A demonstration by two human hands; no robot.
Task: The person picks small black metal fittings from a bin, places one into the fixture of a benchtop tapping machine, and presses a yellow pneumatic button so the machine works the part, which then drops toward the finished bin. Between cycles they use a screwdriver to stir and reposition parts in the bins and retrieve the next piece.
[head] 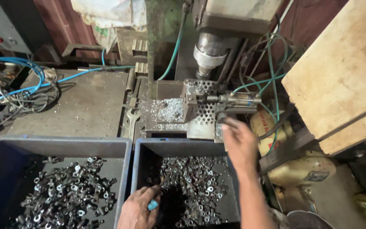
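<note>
The left hand (137, 208) sits low near the bottom edge, back upward, fingers curled down and closed around something small and blue. The right arm stretches forward and up from the lower edge, forearm bare. The right hand (238, 140) is extended, back upward, fingertips bunched together at its far end.

The grey worktop (85, 106) lies open across its middle and toward its front edge. Its left edge is choked by blue hoses (18, 63) and tangled wires (26, 99). Along its right edge a spanner (132, 118) lies beside the drill machine (208, 51). The perforated fixture (202, 108) with its side cylinder (238, 99) fills the space under the spindle. Two part-filled bins, left bin (126, 148) and right bin (138, 148), stand side by side at the front. A wooden board (335, 72) walls off the right.
</note>
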